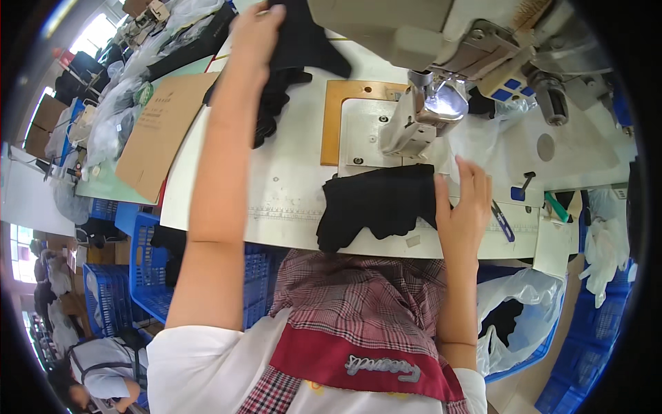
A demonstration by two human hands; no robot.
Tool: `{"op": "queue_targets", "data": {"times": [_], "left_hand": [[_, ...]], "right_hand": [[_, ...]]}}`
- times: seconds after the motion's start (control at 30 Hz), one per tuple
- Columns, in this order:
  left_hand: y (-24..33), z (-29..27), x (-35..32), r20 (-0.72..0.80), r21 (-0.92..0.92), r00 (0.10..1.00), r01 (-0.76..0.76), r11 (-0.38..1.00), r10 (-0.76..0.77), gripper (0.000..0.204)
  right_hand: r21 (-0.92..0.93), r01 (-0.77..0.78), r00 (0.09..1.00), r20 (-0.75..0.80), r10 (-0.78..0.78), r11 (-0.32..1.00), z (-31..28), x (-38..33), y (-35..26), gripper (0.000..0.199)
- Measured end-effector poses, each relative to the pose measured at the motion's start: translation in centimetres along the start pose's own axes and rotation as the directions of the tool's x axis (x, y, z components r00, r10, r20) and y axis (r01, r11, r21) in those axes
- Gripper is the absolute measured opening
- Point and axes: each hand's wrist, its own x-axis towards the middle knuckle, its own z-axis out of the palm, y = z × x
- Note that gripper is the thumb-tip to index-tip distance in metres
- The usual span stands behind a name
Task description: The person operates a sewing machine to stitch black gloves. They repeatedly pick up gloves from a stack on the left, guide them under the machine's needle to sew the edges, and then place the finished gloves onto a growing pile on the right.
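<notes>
At a white, smooth-topped sewing table [289, 186], we see the left hand [254, 33] stretched far forward, its fingers closed around a limp, crumpled piece of black cloth [303, 48] lifted near the table's far edge. The right hand [463, 210] lies flat, fingers together and extended, on the edge of a second soft black fabric piece [379, 203] spread just before the glossy cream sewing machine [441, 62]. A flat brown cardboard sheet [162, 131] rests at left, above blue slatted plastic crates [148, 269].
</notes>
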Motion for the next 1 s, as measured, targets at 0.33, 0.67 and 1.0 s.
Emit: {"op": "queue_targets", "data": {"times": [0.33,0.67,1.0], "left_hand": [[-10.0,-18.2,1.6,-0.143,0.945,0.962,0.062,0.322,0.233,0.043],[-0.4,5.3,-16.7,0.555,0.222,0.757,-0.534,0.816,0.345,0.019],[1.9,7.3,-13.4,0.493,0.017,0.85,0.201,0.979,-0.183,0.021]], "right_hand": [[-0.017,-0.059,0.994,0.087,0.06,0.998,2.2,-3.0,-0.7,0.056],[0.656,-0.188,0.982,0.107,0.156,0.731,-0.9,0.6,-2.9,0.023],[0.409,0.349,0.918,0.032,-0.396,0.843,-5.0,5.3,-1.9,0.067]]}}
